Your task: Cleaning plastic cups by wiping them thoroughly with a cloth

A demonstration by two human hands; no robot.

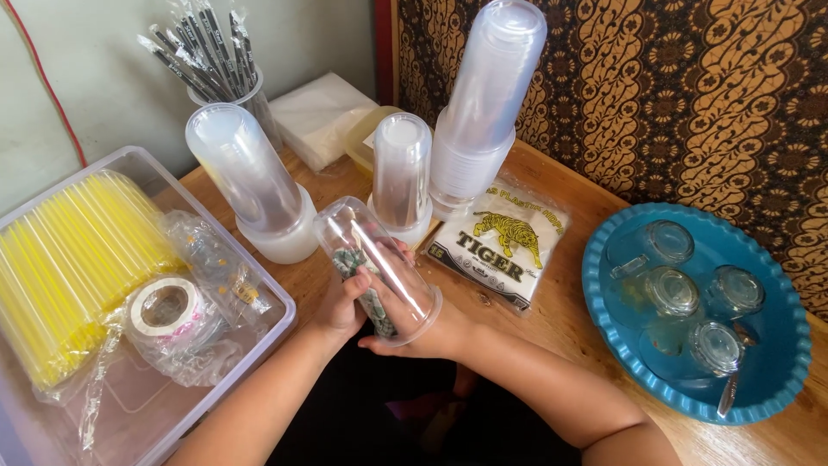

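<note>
Both my hands hold a clear plastic cup point(373, 259) with a green print, tilted on its side, its mouth toward me and its base pointing away. My left hand point(338, 309) grips it from the left. My right hand point(420, 321) wraps under and around its rim. Just beyond it stand three upside-down stacks of clear plastic cups: a leaning stack at left point(250, 181), a short one in the middle point(401, 173), a tall one at right point(485, 103).
A clear box point(285, 306) at left holds yellow straws point(73, 259), a tape roll point(164, 306) and plastic bags. A flat packet of plastic bags point(504, 246) lies on the wooden table point(569, 319). A blue tray point(604, 302) with upturned glass mugs and a spoon sits right. Wrapped black straws point(211, 52) and napkins point(319, 116) stand behind.
</note>
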